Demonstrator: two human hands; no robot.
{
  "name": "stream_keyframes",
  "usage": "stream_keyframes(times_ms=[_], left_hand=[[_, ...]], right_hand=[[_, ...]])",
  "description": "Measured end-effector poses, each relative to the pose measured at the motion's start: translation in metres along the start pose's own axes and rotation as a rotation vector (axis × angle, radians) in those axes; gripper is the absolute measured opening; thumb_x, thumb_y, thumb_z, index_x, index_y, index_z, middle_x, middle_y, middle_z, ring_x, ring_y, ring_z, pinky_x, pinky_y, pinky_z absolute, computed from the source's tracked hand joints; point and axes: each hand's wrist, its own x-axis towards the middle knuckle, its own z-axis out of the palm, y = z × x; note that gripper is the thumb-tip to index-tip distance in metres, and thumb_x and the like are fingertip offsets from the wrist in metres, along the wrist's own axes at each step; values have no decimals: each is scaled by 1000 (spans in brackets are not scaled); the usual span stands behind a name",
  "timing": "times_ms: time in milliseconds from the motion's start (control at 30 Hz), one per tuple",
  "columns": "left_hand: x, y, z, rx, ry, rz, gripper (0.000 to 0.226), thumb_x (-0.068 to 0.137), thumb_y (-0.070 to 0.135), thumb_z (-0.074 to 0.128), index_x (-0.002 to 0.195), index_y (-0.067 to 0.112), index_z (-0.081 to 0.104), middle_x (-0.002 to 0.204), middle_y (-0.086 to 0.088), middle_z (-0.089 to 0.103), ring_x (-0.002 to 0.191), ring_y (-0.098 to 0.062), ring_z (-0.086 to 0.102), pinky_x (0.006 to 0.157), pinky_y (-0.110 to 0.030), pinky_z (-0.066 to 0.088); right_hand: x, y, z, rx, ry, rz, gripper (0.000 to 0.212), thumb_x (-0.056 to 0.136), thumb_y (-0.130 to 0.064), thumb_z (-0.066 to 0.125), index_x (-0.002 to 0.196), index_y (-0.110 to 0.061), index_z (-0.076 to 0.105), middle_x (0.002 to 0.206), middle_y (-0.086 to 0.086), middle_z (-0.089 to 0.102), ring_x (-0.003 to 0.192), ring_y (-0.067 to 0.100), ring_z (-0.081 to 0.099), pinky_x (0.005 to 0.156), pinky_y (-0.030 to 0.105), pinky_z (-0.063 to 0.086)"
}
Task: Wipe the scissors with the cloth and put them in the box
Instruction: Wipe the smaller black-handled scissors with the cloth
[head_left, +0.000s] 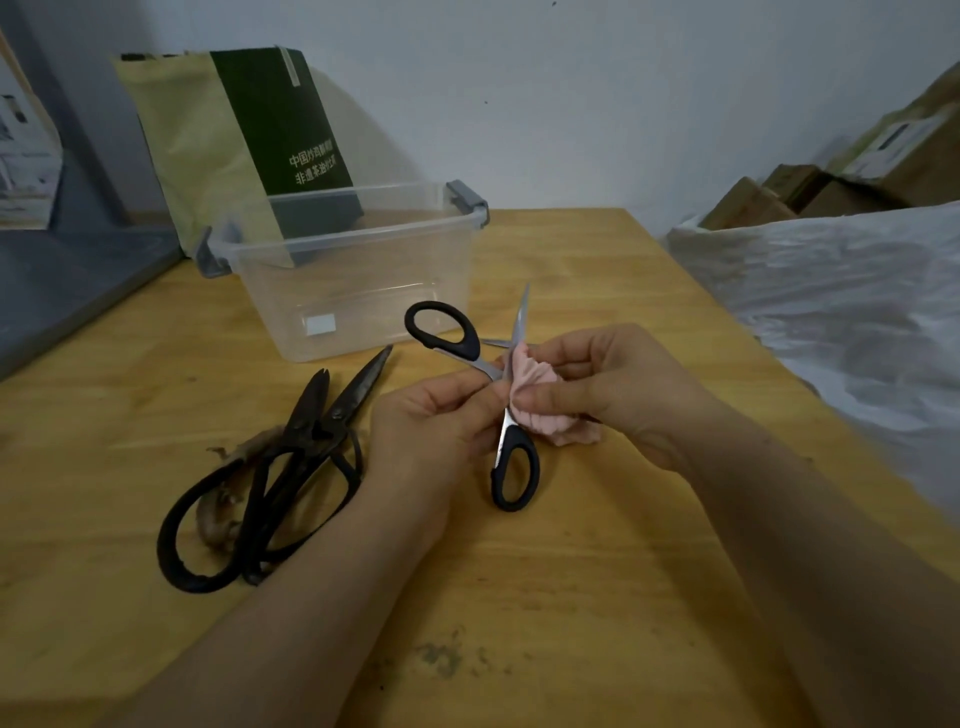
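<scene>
A pair of black-handled scissors (514, 467) is held spread wide above the wooden table (571, 597), blades pointing away from me. My left hand (431, 421) pinches them near the pivot. My right hand (613, 384) grips a bunched pink cloth (535, 400) pressed against the blades at the pivot. Two old dark metal scissors (291, 467) lie crossed on the table to the left of my hands. A clear plastic box (353, 291) with grey latches stands open behind them, with nothing visible inside.
A yellow and dark green paper bag (234, 140) leans on the wall behind the box. White plastic sheeting (831, 301) and cardboard boxes (831, 176) fill the right side. A grey surface (67, 280) borders the table's left.
</scene>
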Motion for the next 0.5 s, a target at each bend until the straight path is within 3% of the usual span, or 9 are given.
stream_keyframes(times_ms=[200, 267, 400, 500], left_hand=[[3, 0, -2, -48, 16, -29, 10, 83, 3, 63, 90, 1, 70, 82, -9, 74, 72, -16, 71, 61, -21, 55], [4, -1, -1, -58, 38, -35, 12, 83, 3, 63, 92, -1, 70, 84, -11, 74, 72, -16, 71, 61, -21, 55], [4, -1, 0, -107, 61, -49, 11, 85, 2, 61, 91, -1, 70, 84, -12, 74, 70, -17, 71, 61, -22, 57], [3, -1, -1, -104, 64, -63, 11, 84, 3, 62, 92, 0, 70, 85, -12, 74, 72, -17, 71, 63, -23, 58]], right_hand=[[4, 3, 7, 8, 73, -42, 20, 76, -12, 75, 96, -12, 72, 88, 16, 73, 80, 31, 71, 72, 45, 58], [3, 3, 10, 19, 101, -84, 10, 79, -11, 73, 89, -13, 73, 81, 12, 74, 73, 27, 71, 68, 43, 58], [5, 4, 15, 25, 161, -172, 6, 86, -9, 67, 82, -5, 71, 78, 28, 68, 68, 49, 63, 65, 59, 52], [5, 5, 9, -15, 40, -152, 8, 83, -11, 70, 90, -11, 73, 82, 23, 70, 66, 29, 65, 65, 41, 55]])
